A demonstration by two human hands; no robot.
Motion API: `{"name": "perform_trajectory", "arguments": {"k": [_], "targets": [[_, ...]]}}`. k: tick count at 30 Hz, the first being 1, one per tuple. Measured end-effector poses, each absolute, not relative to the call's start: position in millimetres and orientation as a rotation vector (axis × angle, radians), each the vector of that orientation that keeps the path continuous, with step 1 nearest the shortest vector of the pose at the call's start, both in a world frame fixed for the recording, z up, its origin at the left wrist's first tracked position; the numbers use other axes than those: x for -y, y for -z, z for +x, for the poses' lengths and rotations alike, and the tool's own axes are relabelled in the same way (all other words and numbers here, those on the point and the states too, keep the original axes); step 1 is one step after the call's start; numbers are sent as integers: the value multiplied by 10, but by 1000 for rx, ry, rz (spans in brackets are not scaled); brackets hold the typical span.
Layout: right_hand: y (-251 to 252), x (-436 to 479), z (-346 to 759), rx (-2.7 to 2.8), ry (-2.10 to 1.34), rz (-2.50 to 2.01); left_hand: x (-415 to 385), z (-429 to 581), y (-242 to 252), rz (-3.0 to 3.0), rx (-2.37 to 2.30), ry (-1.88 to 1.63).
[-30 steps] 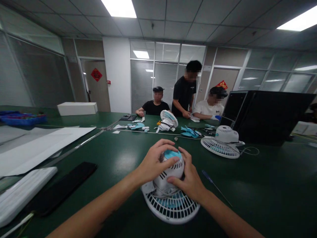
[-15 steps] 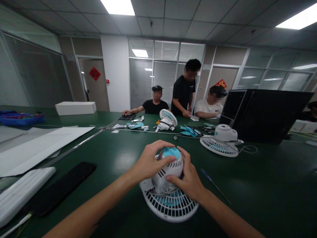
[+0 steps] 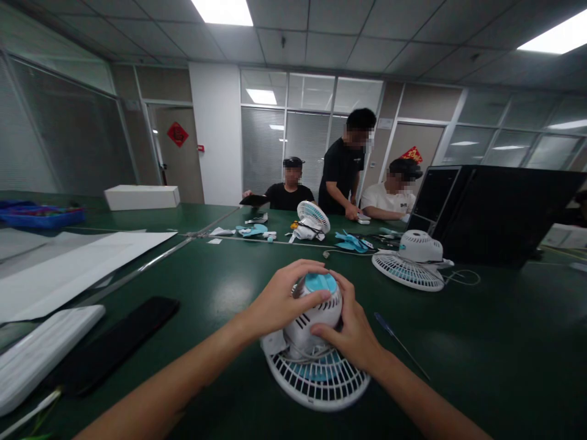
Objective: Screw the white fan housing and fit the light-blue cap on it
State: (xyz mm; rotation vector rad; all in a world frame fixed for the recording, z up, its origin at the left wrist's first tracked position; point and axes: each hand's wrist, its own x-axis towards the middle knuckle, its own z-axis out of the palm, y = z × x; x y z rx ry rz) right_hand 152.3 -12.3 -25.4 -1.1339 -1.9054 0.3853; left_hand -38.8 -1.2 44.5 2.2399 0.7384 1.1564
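A flat dark panel (image 3: 255,200) has risen; left hand (image 3: 283,300) and right hand (image 3: 356,330) curve their grip round the domed, slotted housing (image 3: 321,316).

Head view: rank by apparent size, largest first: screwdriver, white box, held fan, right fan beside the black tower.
1. Held fan
2. Right fan, beside the black tower
3. White box
4. Screwdriver, long but thin
The first is nearer the camera than the second, so which fan is truly bigger is unsure.
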Motion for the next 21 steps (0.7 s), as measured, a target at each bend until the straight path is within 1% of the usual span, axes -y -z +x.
{"name": "perform_trajectory", "arguments": {"k": [5,13,18,21], "targets": [[245,144,1528,1903,-388,-1148,50,-323,-463,2230,-873,-1242],[240,134,1518,1912,-355,-1116,27,-393,-469,2266,-722,-1132],[235,151,1519,1911,-349,-1126,42,-386,-490,2287,-746,-1102],[235,155,1525,1917,-350,-1128,58,-354,-506,2260,-785,-1148]]}}
